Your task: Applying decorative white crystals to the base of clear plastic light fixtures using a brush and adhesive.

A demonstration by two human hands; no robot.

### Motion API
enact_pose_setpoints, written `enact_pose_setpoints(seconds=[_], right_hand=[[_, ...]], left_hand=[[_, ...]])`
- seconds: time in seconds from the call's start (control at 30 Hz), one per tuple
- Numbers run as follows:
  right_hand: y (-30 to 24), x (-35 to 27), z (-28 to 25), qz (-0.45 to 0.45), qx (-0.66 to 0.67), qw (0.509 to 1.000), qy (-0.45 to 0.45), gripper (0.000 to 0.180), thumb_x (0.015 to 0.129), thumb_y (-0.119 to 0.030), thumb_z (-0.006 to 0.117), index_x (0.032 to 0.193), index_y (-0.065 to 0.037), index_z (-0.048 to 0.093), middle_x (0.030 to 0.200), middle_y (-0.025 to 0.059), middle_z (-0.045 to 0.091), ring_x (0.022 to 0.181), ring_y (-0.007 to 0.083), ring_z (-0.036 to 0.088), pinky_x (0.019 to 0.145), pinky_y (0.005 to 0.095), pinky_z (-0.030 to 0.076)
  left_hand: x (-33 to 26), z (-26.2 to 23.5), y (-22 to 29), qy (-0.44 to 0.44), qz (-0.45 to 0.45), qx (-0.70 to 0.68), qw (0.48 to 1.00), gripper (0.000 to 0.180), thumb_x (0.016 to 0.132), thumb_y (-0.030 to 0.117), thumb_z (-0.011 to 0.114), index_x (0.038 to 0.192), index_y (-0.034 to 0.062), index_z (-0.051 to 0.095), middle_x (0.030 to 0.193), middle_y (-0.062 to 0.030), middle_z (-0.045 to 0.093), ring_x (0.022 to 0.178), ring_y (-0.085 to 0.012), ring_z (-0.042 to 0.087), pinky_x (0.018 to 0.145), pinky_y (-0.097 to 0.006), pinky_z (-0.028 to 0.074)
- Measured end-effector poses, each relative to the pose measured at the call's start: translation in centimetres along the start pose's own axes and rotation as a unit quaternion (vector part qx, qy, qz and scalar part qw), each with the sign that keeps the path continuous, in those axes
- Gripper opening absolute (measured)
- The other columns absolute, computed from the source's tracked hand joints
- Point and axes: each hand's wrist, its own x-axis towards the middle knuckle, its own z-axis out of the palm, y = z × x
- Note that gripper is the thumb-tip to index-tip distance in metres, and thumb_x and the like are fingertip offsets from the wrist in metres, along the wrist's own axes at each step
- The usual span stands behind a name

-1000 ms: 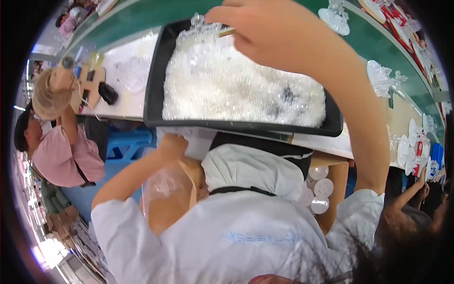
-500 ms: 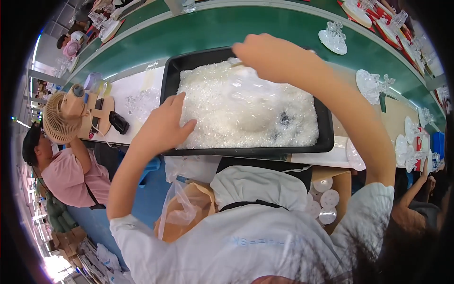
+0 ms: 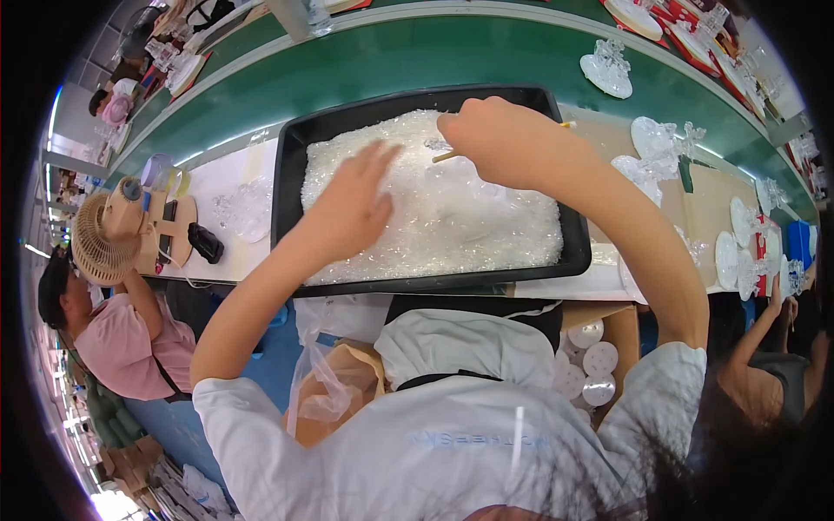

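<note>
A black rectangular tray (image 3: 439,282) lies in front of me, filled with a heap of small clear crystal-like pieces (image 3: 486,217). My left hand (image 3: 352,204) is spread flat with fingers apart, resting on the left part of the heap. My right hand (image 3: 491,130) hovers over the far middle of the tray, fingers closed around a thin wooden stick (image 3: 447,156) whose tip points into the pieces.
A green conveyor belt (image 3: 391,61) runs behind the tray. Clear ornaments on white discs (image 3: 608,65) stand to the right. A small fan (image 3: 100,247) and a person in pink (image 3: 122,343) are at the left. A box of white discs (image 3: 591,360) sits below the table.
My left hand has risen from below the table edge and now lies on the heap. My right hand has moved toward the tray's middle. The view has tilted down.
</note>
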Motion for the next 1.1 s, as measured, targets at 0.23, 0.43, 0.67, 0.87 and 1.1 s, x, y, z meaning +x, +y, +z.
enact_pose_setpoints(seconds=[0.23, 0.43, 0.67, 0.87, 1.1], right_hand=[[0.3, -0.8, 1.1, 0.007, 0.032, 0.999, 0.025, 0.012, 0.078, 0.004, 0.061, 0.09, 0.003, 0.06, 0.083, 0.0227, 0.065, 0.082, 0.0408, 0.066, 0.069, 0.0469, 0.053], [0.5, -1.5, 1.4, 0.008, 0.064, 0.998, 0.014, 0.018, 0.077, 0.005, 0.061, 0.094, 0.0, 0.059, 0.082, 0.0213, 0.064, 0.085, 0.0407, 0.064, 0.071, 0.048, 0.05], [1.1, -1.8, 3.2, -0.018, 0.049, 0.996, 0.066, 0.025, 0.077, 0.005, 0.061, 0.1, -0.003, 0.056, 0.084, 0.0163, 0.066, 0.084, 0.037, 0.065, 0.07, 0.046, 0.051], [1.1, -1.0, 3.8, -0.113, 0.066, 0.982, 0.139, 0.031, 0.079, 0.004, 0.061, 0.108, -0.005, 0.059, 0.084, 0.0166, 0.067, 0.081, 0.0361, 0.066, 0.069, 0.045, 0.052], [-0.1, -1.8, 1.1, 0.015, -0.028, 0.999, -0.001, 0.01, 0.084, -0.008, 0.062, 0.091, -0.003, 0.066, 0.079, 0.0161, 0.067, 0.077, 0.0344, 0.068, 0.068, 0.0447, 0.054]], left_hand=[[1.4, 3.5, -1.9, -0.028, 0.05, 0.009, 0.998, 0.061, 0.095, 0.021, 0.048, 0.149, -0.0011, 0.031, 0.152, -0.0313, 0.029, 0.143, -0.0469, 0.024, 0.12, -0.049, 0.016], [4.9, 1.7, -5.6, 0.01, 0.047, -0.083, 0.995, 0.064, 0.086, 0.009, 0.045, 0.148, 0.0013, 0.033, 0.153, -0.0243, 0.033, 0.144, -0.0386, 0.028, 0.12, -0.045, 0.019], [5.5, 1.7, -1.5, -0.114, 0.024, -0.385, 0.916, 0.076, 0.073, 0.007, 0.043, 0.148, -0.0003, 0.035, 0.149, -0.0201, 0.041, 0.142, -0.0314, 0.035, 0.12, -0.039, 0.021], [7.9, 1.3, -4.6, -0.056, 0.105, -0.291, 0.949, 0.073, 0.071, 0.016, 0.041, 0.142, -0.0009, 0.046, 0.149, -0.0125, 0.045, 0.144, -0.0272, 0.033, 0.121, -0.039, 0.02], [7.3, -0.5, -3.6, -0.212, 0.041, -0.396, 0.892, 0.063, 0.088, 0.032, 0.042, 0.142, 0.0001, 0.047, 0.15, -0.0124, 0.044, 0.137, -0.0267, 0.042, 0.116, -0.042, 0.027]])
